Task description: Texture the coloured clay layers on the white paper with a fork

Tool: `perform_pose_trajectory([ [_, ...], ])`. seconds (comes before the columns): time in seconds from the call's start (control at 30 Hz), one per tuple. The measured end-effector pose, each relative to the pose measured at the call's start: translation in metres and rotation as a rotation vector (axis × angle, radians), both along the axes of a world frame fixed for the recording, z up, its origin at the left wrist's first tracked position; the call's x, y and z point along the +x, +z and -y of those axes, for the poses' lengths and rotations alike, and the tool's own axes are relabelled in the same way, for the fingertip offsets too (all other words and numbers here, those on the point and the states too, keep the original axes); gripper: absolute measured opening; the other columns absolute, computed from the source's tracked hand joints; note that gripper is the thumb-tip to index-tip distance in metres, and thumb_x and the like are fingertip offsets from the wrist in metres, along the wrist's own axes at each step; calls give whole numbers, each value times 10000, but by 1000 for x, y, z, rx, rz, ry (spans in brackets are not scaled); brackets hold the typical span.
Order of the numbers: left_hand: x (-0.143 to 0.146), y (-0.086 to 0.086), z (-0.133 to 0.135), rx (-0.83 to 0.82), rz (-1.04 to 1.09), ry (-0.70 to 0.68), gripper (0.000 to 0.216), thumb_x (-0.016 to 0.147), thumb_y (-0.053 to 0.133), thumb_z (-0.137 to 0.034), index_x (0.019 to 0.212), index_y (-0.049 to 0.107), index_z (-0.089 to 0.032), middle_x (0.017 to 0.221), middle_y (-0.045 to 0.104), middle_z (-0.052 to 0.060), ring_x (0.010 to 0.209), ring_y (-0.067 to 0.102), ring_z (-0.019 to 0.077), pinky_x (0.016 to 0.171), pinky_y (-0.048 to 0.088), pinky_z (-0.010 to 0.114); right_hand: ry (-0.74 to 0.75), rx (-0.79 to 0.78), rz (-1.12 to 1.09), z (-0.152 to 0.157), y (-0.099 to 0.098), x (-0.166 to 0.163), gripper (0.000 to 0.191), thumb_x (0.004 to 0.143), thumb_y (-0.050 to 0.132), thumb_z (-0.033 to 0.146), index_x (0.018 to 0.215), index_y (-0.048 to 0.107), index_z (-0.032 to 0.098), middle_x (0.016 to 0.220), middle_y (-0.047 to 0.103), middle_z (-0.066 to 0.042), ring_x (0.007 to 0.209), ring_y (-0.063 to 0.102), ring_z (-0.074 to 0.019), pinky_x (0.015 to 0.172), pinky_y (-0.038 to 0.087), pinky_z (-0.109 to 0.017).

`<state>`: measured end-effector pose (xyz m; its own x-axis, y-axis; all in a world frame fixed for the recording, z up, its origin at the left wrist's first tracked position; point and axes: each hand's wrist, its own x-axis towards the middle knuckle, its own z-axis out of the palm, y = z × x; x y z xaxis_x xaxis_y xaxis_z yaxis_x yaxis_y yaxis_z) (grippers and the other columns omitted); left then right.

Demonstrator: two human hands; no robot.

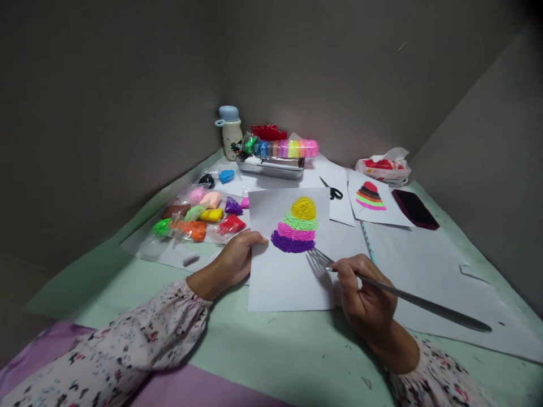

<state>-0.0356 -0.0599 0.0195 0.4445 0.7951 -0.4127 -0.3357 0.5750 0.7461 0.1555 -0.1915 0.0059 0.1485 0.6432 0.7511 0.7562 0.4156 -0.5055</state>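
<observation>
My left hand [237,257] grips the left edge of a white sheet of paper [282,282], thumb on top. On the sheet sits a textured clay shape [294,229] in bands of yellow, light green, pink and purple. My right hand [367,291] is closed round a metal fork [418,302], its handle pointing out to the lower right. The fork's tines are at the right end of the purple band; whether they touch the clay I cannot tell. Fine ridges run across all the bands.
Bagged clay in several colours [195,215] lies to the left. Behind stand a bottle [231,133], a metal tray [271,168] and a clay pack [292,148]. Rightward are scissors [335,193], a second clay picture [394,216], a phone [416,208] and tissues [382,168].
</observation>
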Motion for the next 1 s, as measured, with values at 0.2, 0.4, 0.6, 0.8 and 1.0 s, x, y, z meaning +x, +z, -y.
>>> perform_pose_trajectory([
  [0.2, 0, 2, 0, -13, 12, -7, 173, 571, 586, -48, 648, 483, -164, 582, 549, -19, 554, 581, 135, 581, 493, 285, 61, 22, 51, 2, -3, 2, 158, 834, 534, 31, 828, 605, 173, 708, 626, -25, 645, 574, -135, 589, 441, -280],
  [0.4, 0, 0, -1, 10, 3, -15, 182, 580, 583, -54, 656, 468, -171, 582, 546, -22, 561, 582, 141, 593, 497, 298, 68, -20, 56, 2, 1, 0, 150, 847, 528, 48, 831, 614, 171, 681, 614, -16, 618, 553, -124, 573, 425, -273],
  [0.6, 0, 1, 0, 4, -4, -17, 185, 582, 576, -48, 660, 466, -175, 584, 550, -19, 568, 591, 150, 610, 503, 311, 62, -24, 28, 1, -1, -1, 140, 843, 536, 56, 821, 614, 170, 657, 590, -12, 597, 537, -123, 558, 413, -277],
  [0.8, 0, 2, -1, -1, -4, -12, 171, 582, 575, -51, 659, 478, -168, 580, 546, -19, 551, 582, 140, 589, 488, 295, 20, 10, 54, 3, -2, 1, 141, 838, 533, 52, 800, 602, 169, 679, 608, -28, 619, 558, -138, 570, 425, -290],
  [1.0, 0, -1, 0, 14, 10, -10, 182, 563, 594, -60, 655, 479, -166, 578, 544, -17, 542, 578, 146, 560, 482, 294, 71, 37, 57, 3, -1, 0, 156, 827, 542, 31, 826, 613, 171, 704, 635, -26, 633, 580, -133, 575, 447, -276],
])
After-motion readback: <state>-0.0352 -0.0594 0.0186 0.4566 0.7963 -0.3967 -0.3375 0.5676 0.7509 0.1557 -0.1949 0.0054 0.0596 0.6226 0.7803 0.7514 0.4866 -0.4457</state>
